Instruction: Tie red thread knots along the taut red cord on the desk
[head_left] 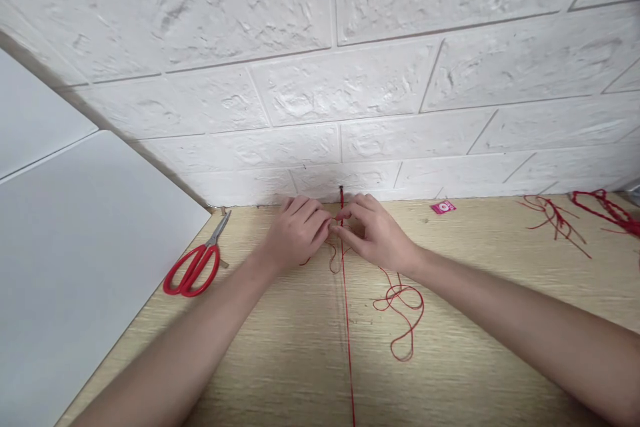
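Observation:
A taut red cord (347, 320) runs straight down the wooden table (480, 347) from a pin (341, 192) at the foot of the wall toward me. My left hand (295, 232) and my right hand (374, 233) meet over it near the pin, fingertips pinched on red thread on either side of the cord. A loose red thread (403, 307) trails from my right hand and curls in loops on the table.
Red-handled scissors (196, 263) lie at the left, next to a white panel (75, 267). A small pink label (443, 207) lies by the white brick wall (350, 80). Red cord scraps (555, 217) and a red bundle (607, 208) sit at the far right.

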`<control>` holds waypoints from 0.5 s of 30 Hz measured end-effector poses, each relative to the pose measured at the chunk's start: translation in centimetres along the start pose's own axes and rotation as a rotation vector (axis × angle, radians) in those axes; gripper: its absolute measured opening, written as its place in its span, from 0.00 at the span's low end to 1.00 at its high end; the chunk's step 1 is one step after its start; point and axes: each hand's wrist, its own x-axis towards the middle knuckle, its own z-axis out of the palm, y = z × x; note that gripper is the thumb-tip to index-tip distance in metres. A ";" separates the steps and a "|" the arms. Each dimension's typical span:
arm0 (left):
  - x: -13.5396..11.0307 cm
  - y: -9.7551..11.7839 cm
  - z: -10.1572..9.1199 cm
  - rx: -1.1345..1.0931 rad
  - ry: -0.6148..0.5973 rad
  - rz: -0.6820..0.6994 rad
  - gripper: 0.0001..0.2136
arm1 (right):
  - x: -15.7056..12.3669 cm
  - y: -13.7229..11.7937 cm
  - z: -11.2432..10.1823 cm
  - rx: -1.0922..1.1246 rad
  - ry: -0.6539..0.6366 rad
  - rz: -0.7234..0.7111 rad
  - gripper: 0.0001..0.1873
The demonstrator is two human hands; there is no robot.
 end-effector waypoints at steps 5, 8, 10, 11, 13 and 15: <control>0.0 0.3 0.0 -0.024 -0.019 0.027 0.06 | 0.1 0.0 -0.1 0.061 -0.042 -0.068 0.07; 0.0 0.1 0.0 -0.006 -0.006 -0.023 0.06 | 0.1 -0.1 -0.1 0.090 -0.033 -0.064 0.09; -0.1 -0.2 0.1 0.008 0.003 -0.073 0.06 | 0.1 -0.2 -0.1 0.104 -0.018 -0.058 0.10; -0.1 -0.4 0.2 0.016 0.006 -0.100 0.06 | 0.0 -0.2 -0.1 0.111 -0.010 -0.056 0.10; -0.2 -0.8 0.4 0.040 0.012 -0.155 0.06 | -0.1 -0.1 0.0 0.133 -0.004 -0.065 0.10; -0.3 -1.2 0.5 0.070 0.018 -0.210 0.07 | -0.2 -0.1 0.0 0.146 -0.016 -0.088 0.10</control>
